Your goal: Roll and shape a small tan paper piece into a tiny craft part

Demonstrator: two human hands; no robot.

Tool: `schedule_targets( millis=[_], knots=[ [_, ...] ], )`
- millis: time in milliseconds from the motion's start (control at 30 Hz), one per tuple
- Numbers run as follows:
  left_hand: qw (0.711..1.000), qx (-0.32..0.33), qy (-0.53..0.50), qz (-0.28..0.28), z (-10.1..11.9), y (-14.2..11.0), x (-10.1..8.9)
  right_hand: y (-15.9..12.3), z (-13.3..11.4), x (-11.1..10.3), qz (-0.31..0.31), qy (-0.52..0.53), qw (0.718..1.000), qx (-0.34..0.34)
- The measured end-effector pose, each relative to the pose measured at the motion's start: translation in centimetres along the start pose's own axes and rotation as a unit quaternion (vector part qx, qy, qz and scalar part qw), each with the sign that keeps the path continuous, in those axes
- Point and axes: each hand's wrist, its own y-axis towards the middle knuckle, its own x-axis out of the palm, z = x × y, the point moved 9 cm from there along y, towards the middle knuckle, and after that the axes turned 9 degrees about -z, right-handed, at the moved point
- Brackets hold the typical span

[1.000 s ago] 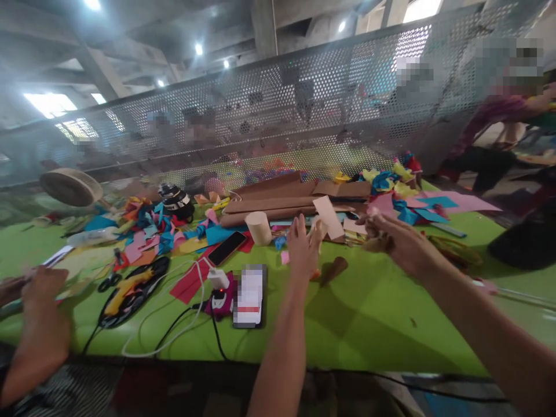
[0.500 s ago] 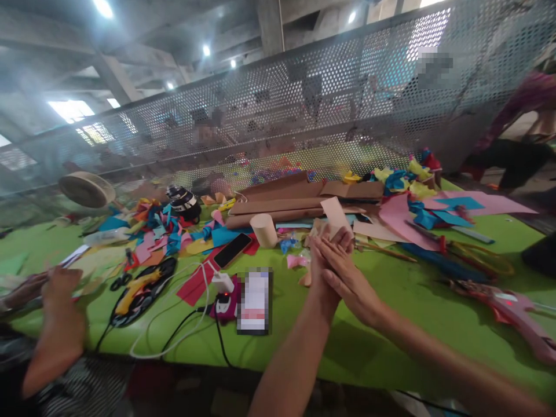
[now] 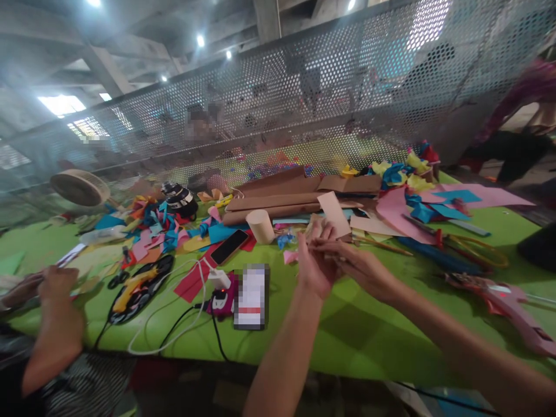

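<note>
Over the green table point(image 3: 356, 341), my left hand point(image 3: 318, 269) is turned palm up, its fingers partly spread. My right hand point(image 3: 362, 262) reaches across it from the right, fingers pressed together at the left palm. Whatever may lie between these fingertips is hidden. Just behind the hands are a pale card strip point(image 3: 333, 209) and a cream paper cylinder point(image 3: 260, 226), standing upright. Small blue crumpled pieces point(image 3: 285, 238) and a pink scrap point(image 3: 291, 256) lie left of my left hand.
A pink glue gun point(image 3: 506, 301) lies right, near scissors point(image 3: 438, 237). Left are a phone with a lit screen point(image 3: 252, 298), a dark phone point(image 3: 229, 247), a cabled socket adapter point(image 3: 223, 301) and a yellow glue gun point(image 3: 139, 285). Another person's hand point(image 3: 58, 284) works at far left.
My right hand has drawn back from lying flat over my left palm; its fingers now meet the palm from the right. The view has shifted slightly.
</note>
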Motion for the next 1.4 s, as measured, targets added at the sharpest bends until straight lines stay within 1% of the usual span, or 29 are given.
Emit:
schedule_targets(
  millis=[67, 100, 133, 167, 200, 267, 333, 367, 400, 433, 467, 500, 533, 567, 600, 633, 700, 767, 800, 833, 867, 900, 967, 1067, 1133, 1200, 1267, 1333, 1400],
  knots=[
    [0.993, 0.022, 0.114, -0.017, 1.1, -0.1, 0.3, -0.3, 1.6, -2.6, 0.076, 0.025, 0.996, 0.044],
    [0.978, 0.035, 0.203, -0.022, 1.8, -0.2, 0.5, -0.7, 2.6, -4.0, 0.125, 0.044, 0.989, 0.070],
    [0.950, 0.046, 0.307, -0.025, 2.5, -0.4, 0.8, -1.2, 3.6, -5.1, 0.168, 0.071, 0.979, 0.093],
    [0.907, 0.052, 0.418, -0.027, 2.9, -0.6, 1.1, -1.7, 4.5, -6.0, 0.199, 0.104, 0.968, 0.113],
    [0.849, 0.048, 0.526, -0.029, 3.0, -0.7, 1.5, -2.2, 5.4, -6.5, 0.218, 0.137, 0.958, 0.129],
    [0.710, 0.010, 0.704, -0.037, 2.3, -0.8, 1.8, -2.9, 6.5, -7.2, 0.235, 0.189, 0.942, 0.150],
    [0.573, -0.043, 0.817, -0.057, 0.6, -0.8, 1.7, -3.3, 7.1, -7.7, 0.244, 0.215, 0.932, 0.158],
    [0.514, -0.065, 0.852, -0.071, -0.3, -0.8, 1.6, -3.3, 7.2, -7.9, 0.247, 0.228, 0.929, 0.156],
    [0.465, -0.081, 0.878, -0.084, -1.1, -0.8, 1.5, -3.3, 7.3, -7.9, 0.244, 0.245, 0.926, 0.152],
    [0.426, -0.091, 0.895, -0.096, -1.7, -0.8, 1.4, -3.2, 7.4, -7.8, 0.235, 0.266, 0.923, 0.149],
    [0.399, -0.098, 0.906, -0.104, -2.2, -0.8, 1.2, -3.0, 7.5, -7.5, 0.223, 0.286, 0.921, 0.146],
    [0.383, -0.103, 0.912, -0.107, -2.4, -0.7, 1.1, -2.8, 7.5, -7.3, 0.210, 0.303, 0.919, 0.141],
    [0.379, -0.102, 0.913, -0.107, -2.4, -0.6, 1.0, -2.7, 7.5, -7.1, 0.199, 0.313, 0.919, 0.136],
    [0.390, -0.094, 0.911, -0.101, -2.2, -0.5, 0.9, -2.6, 7.4, -7.0, 0.193, 0.317, 0.919, 0.133],
    [0.414, -0.079, 0.902, -0.092, -1.8, -0.4, 1.0, -2.6, 7.4, -6.9, 0.191, 0.318, 0.919, 0.131],
    [0.452, -0.057, 0.886, -0.080, -1.2, -0.2, 1.1, -2.7, 7.3, -7.0, 0.194, 0.320, 0.918, 0.130],
    [0.558, -0.004, 0.828, -0.062, 0.1, -0.1, 1.5, -2.9, 7.1, -7.2, 0.209, 0.329, 0.913, 0.123],
    [0.661, 0.034, 0.746, -0.065, 0.8, -0.1, 1.7, -3.1, 6.7, -7.6, 0.232, 0.335, 0.907, 0.103],
    [0.701, 0.042, 0.709, -0.072, 0.9, -0.2, 1.7, -3.2, 6.5, -7.9, 0.246, 0.332, 0.906, 0.092],
    [0.730, 0.043, 0.677, -0.080, 0.8, -0.2, 1.8, -3.4, 6.2, -8.1, 0.257, 0.326, 0.906, 0.084],
    [0.750, 0.039, 0.654, -0.086, 0.7, -0.3, 1.8, -3.5, 6.1, -8.2, 0.266, 0.319, 0.906, 0.078],
    [0.764, 0.033, 0.639, -0.089, 0.5, -0.4, 1.8, -3.5, 5.9, -8.3, 0.271, 0.311, 0.908, 0.075],
    [0.776, 0.024, 0.625, -0.087, 0.3, -0.6, 1.9, -3.5, 5.6, -8.1, 0.265, 0.290, 0.917, 0.070],
    [0.775, 0.008, 0.628, -0.076, 0.2, -1.0, 2.1, -3.2, 4.4, -7.9, 0.239, 0.215, 0.945, 0.054],
    [0.778, 0.001, 0.624, -0.081, 0.2, -1.2, 2.3, -3.3, 3.2, -8.3, 0.246, 0.135, 0.959, 0.036],
    [0.786, 0.005, 0.612, -0.091, 0.1, -1.2, 2.4, -3.5, 2.1, -8.7, 0.267, 0.061, 0.962, 0.017],
    [0.791, 0.014, 0.604, -0.090, 0.2, -1.0, 2.2, -3.7, 1.4, -8.8, 0.277, 0.011, 0.961, 0.001],
    [0.793, 0.023, 0.604, -0.084, 0.1, -0.8, 1.6, -3.6, 0.9, -8.6, 0.267, -0.026, 0.963, -0.010],
    [0.789, 0.029, 0.608, -0.082, -0.1, -0.6, 1.0, -3.5, 0.6, -8.2, 0.243, -0.052, 0.968, -0.016]
  ],
)
